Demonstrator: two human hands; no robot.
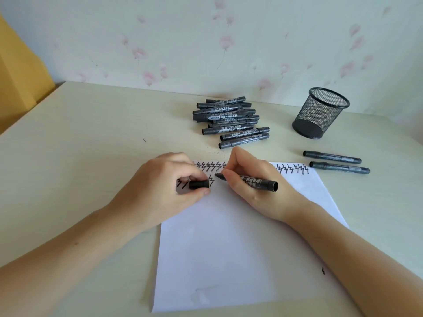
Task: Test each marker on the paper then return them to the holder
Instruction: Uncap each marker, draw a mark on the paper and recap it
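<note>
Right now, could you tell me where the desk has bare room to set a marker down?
Bare desk lies left of the marker pile, and between the pile and the mesh holder. It is crowded around both hands at the paper's top edge.

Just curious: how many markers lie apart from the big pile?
3: two capped markers lie right of the paper, and one uncapped marker is in the right hand.

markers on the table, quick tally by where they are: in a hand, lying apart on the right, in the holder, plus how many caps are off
Markers in a hand: 1, uncapped, in the right hand
Markers lying apart on the right: 2
Markers in the mesh holder: 0 visible
Caps off: 1, in the left hand
Total: 3 markers, 1 cap. The pile overlaps too much to count.
</note>
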